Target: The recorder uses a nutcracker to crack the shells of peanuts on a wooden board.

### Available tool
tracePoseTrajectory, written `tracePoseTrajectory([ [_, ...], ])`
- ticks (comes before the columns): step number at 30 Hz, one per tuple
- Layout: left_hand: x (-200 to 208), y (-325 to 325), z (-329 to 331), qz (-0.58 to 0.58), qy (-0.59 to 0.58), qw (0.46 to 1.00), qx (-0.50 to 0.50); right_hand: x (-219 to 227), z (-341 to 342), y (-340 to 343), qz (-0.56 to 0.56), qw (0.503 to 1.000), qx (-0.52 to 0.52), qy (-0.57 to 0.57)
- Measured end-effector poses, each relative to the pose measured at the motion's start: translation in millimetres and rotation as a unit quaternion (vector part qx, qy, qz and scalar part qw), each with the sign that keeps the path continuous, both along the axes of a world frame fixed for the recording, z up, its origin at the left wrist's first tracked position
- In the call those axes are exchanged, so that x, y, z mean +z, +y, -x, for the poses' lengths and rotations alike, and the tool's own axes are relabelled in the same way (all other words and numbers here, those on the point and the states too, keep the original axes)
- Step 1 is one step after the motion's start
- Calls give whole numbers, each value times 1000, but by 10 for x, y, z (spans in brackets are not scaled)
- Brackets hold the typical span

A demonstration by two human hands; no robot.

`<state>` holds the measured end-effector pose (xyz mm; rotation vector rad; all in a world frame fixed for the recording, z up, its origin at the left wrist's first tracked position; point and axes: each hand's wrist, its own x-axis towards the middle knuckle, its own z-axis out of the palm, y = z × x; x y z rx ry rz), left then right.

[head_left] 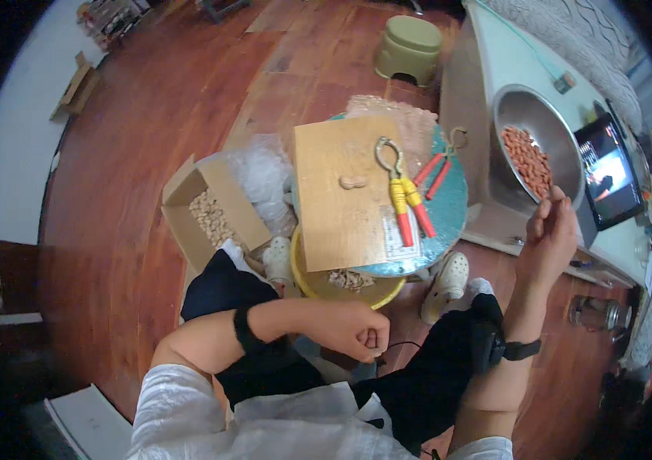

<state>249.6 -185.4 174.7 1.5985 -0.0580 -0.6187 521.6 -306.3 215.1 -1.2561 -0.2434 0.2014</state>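
Note:
My left hand [357, 331] is curled closed above my lap, in front of the round table; whatever may be inside the fingers is hidden. My right hand [554, 228] is raised at the near rim of a steel bowl [511, 103], its fingers loosely bent and a little apart, with nothing visible in them. Reddish shelled peanuts [527, 159] lie in that bowl. On a wooden board [334, 222] rest one unshelled peanut [353, 182] and a plier-like nutcracker [402, 192] with yellow and red handles. Beside the board lies a second, red-handled nutcracker [435, 176].
A cardboard box [249, 211] of unshelled peanuts stands on the floor at left, near a clear plastic bag [261, 169]. Under the board's near edge, a yellow basin [387, 295] holds shells. A green stool [410, 46], a lit screen [609, 172] and a glass jar [598, 313] are around.

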Motion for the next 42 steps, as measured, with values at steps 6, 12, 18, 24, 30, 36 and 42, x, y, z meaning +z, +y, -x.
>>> tracePoseTrajectory([
  [6, -663, -172, 90, -477, -78, 875, 35, -11, 232, 126, 34, 999, 4, -38],
  [12, -958, -125, 177, -486, -113, 862, 89, -143, 525, 202, 193, 967, 116, -118],
  [18, -473, -12, -11, -103, -86, 987, -89, -291, 880, 383, 327, 792, 160, -491],
  [24, 262, 463, -97, -35, -110, 973, 201, -344, 1032, 472, 392, 763, 161, -488],
  [30, 98, 857, -177, -440, -220, 719, 491, -401, 1083, 555, 419, 752, 156, -485],
  [36, -96, 967, -295, -518, -264, 696, 421, -438, 1068, 572, 436, 750, 166, -469],
  [42, -106, 852, -322, -494, -321, 685, 429, -316, 1029, 502, 418, 777, 173, -439],
])
